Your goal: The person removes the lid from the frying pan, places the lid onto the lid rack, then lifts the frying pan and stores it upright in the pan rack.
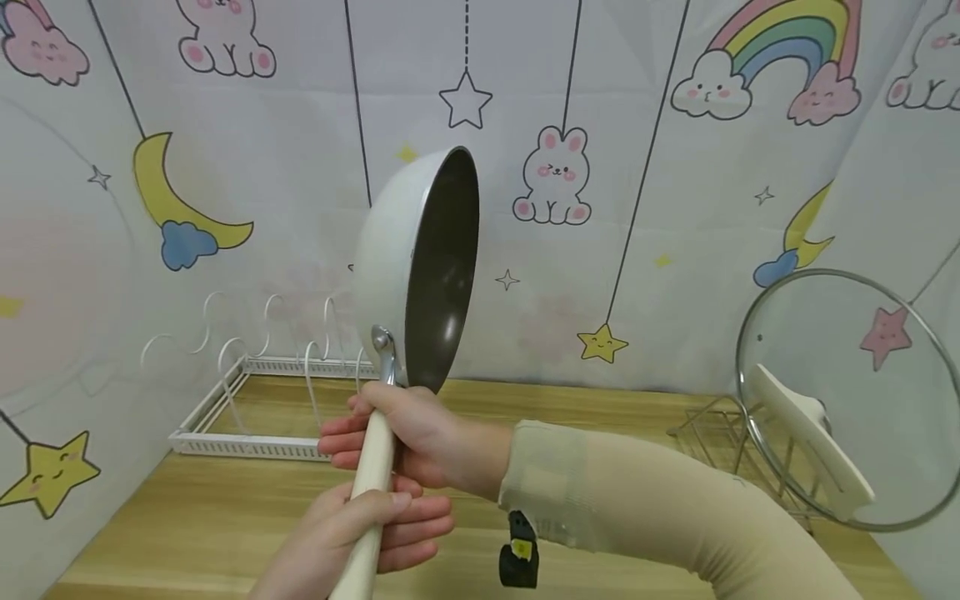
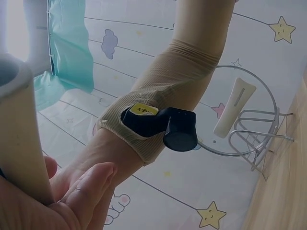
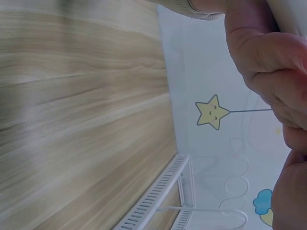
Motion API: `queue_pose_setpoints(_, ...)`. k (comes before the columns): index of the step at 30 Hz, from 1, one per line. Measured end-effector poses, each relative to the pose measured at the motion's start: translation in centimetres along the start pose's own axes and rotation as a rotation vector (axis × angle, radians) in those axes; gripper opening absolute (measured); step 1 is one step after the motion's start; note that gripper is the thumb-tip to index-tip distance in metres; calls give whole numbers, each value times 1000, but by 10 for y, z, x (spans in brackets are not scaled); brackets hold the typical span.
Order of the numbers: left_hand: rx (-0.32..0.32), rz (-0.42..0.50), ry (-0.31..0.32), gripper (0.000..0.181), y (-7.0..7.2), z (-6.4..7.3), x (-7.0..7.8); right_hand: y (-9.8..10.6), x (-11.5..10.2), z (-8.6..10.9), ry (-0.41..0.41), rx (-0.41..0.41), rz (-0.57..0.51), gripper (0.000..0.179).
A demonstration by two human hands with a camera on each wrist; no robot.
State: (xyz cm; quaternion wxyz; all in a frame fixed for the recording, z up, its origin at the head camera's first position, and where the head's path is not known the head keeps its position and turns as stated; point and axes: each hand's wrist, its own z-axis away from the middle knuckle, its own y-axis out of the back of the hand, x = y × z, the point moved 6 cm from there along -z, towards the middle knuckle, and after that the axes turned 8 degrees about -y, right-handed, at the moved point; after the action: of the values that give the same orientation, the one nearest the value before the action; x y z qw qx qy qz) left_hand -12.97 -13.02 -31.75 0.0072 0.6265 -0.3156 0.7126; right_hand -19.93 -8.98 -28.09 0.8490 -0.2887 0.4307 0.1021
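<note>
A frying pan [image 1: 390,242] with a white outside, a dark inside and a long cream handle [image 1: 365,500] is held up on its side, its pan part uppermost. My right hand [image 1: 420,429] grips the handle near the metal joint, its thumb across the front and its fingers behind. Lower down, my left hand [image 1: 367,529] holds the same handle between thumb and palm, its fingers reaching out behind it. The left wrist view shows the hollow-looking handle end [image 2: 21,129] beside the left hand [image 2: 29,208]. In the right wrist view, the right hand's curled fingers [image 3: 283,72] show.
A white rack [image 1: 255,446] with curved wire dividers stands at the left on the wooden tabletop [image 1: 600,567]. At the right, a glass lid [image 1: 907,433] with a cream handle leans upright in a wire stand [image 1: 720,433]. A patterned cloth wall [image 1: 525,50] closes off the back.
</note>
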Motion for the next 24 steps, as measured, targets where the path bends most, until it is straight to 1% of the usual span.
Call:
queue_pose_setpoints(3,13,-17,11,27,0,1,-1,1,1,-2,6,13,-13,15)
queue_pose_setpoints(5,35,-42,8,29,-1,1,0,1,0,-2,12,18,-11,19)
queue_pose_setpoints(10,82,-109,-29,36,-3,3,7,-2,-4,-2,21,21,12,23)
queue_pose_setpoints(15,100,-129,-59,40,-2,8,16,-9,-9,-1,32,15,22,29)
queue_pose_setpoints(18,109,-138,-73,41,-3,9,19,-10,-10,0,26,14,22,27)
queue_pose_setpoints(24,118,-111,-69,42,-8,9,17,-8,-9,2,7,27,22,18)
